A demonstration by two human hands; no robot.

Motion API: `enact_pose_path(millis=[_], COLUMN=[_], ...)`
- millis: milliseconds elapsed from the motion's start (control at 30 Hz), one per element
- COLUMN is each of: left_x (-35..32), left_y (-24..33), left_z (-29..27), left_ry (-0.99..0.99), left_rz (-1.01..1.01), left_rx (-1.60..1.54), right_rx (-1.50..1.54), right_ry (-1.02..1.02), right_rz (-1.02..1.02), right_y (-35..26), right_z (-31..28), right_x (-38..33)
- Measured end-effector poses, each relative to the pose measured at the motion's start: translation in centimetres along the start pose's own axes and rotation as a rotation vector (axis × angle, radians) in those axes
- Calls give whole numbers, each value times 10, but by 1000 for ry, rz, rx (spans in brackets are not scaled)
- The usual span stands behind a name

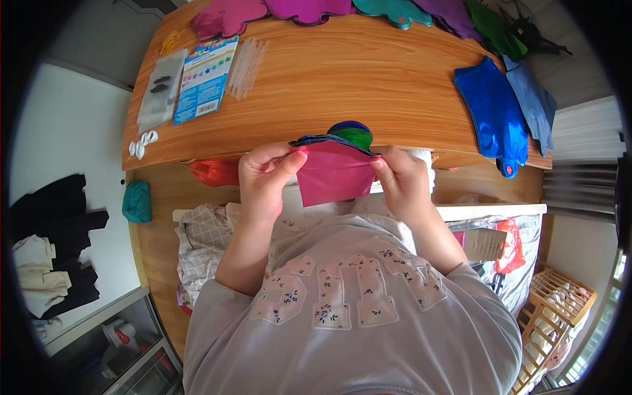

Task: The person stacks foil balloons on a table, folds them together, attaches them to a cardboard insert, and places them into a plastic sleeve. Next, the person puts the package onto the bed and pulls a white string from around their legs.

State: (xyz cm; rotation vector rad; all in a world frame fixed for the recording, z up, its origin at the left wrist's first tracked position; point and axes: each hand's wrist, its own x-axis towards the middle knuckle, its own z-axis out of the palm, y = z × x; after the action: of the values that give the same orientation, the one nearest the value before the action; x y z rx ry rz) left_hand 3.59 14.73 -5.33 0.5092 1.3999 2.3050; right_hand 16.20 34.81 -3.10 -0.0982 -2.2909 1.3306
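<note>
Both hands hold a flat, folded foil balloon [336, 174] in front of my chest, at the near edge of the table. Its pink-magenta face is toward me, and dark, layered edges run along the top. My left hand [266, 174] pinches the upper left corner between thumb and fingers. The upper right corner is gripped the same way by my right hand [403, 178]. Behind the top edge, a rounded green and blue foil part [355, 135] sticks up. I cannot tell whether it belongs to the same piece.
On the wooden table [342, 72] lie a blue printed card [205, 82], clear sticks [247, 69], a clear bag [160, 89] and white ribbon rolls [142, 143]. Pink, purple and teal foil balloons [388, 10] line the far edge; a blue foil balloon [494, 112] overhangs the right front edge.
</note>
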Motion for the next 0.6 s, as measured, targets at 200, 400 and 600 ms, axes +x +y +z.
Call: enact_pose_path(millis=[200,400,600], left_x=[-8,-19,-26], left_y=[-7,9,2], left_z=[3,0,-2], left_ry=[32,-256,-438], left_rz=[-11,20,101], left_rx=[1,148,31], right_rx=[248,518,712], right_ry=[-165,-222,-231], right_rz=[147,165,137], right_y=[14,10,12], right_z=[-15,-28,-22], right_x=[-14,-33,-60])
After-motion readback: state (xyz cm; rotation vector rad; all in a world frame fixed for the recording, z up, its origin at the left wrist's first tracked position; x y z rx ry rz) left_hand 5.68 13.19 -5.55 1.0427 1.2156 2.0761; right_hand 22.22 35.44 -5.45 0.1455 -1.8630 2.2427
